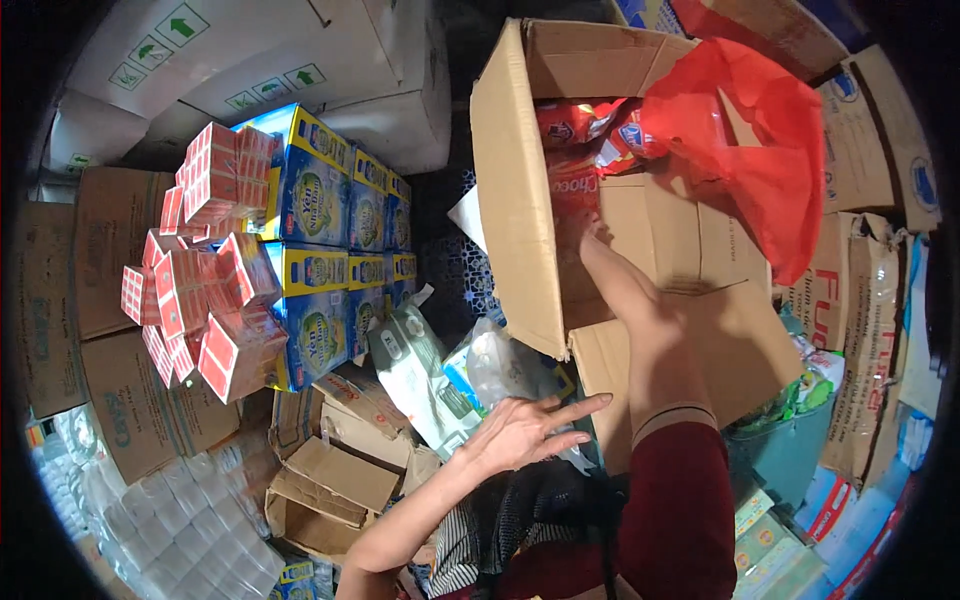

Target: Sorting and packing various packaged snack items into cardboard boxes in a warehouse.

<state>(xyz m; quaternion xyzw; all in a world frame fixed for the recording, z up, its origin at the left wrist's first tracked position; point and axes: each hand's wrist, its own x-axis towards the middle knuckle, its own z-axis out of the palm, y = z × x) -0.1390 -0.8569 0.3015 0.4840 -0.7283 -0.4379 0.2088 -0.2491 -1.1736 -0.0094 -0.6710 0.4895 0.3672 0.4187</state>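
Down near the bottom middle, the left hand (520, 432) is flat with the palm down, fingers spread and stretched toward about 2 o'clock. It's holding nothing, just hovering over or maybe brushing a crinkly clear plastic bag (497, 365); can't tell if it really touches. The bare forearm comes in from around 7 o'clock. The right arm, in a dark red sleeve (680, 500) with a pale cuff, comes up from 6 o'clock and reaches toward 12, down into the big open cardboard box (515, 200) that sits just above centre. The right hand (598, 255) is mostly buried in there, so I can't make out whether the fingers are closed on anything. Inside the box, at the far end, there are red snack packets (590, 125); at least three, but they overlap and the rest is hidden. One red plastic bag (750, 140) hangs over the box's flap at 1 o'clock. Just left of the clear bag there's one white and green soft pack (415, 375), tilted. Out at 9 to 10 o'clock there's a heap of small red and white cartons (205, 290), maybe a dozen, too jumbled to count properly. Behind them are blue and yellow boxes (335, 225) in two stacked rows, about four per row. Far off at 11 o'clock, white cartons (270, 60) are cut off by the rim.
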